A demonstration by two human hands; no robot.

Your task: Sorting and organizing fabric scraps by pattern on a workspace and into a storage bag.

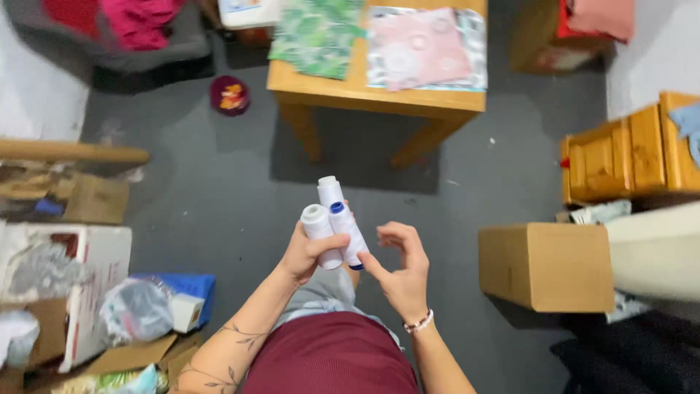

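Now the left hand (306, 252) has its fingers wrapped around three white thread spools (332, 219), held upright in a bunch above the grey floor (219, 190), one of them with a blue core. The right hand (401, 273) sits just beside them, fingers loosely curled and holding nothing, forefinger touching the bottom of the nearest spool. A cardboard box (547, 266) stands off to the right, a wooden counter (379, 95) with patterned fabric ahead.
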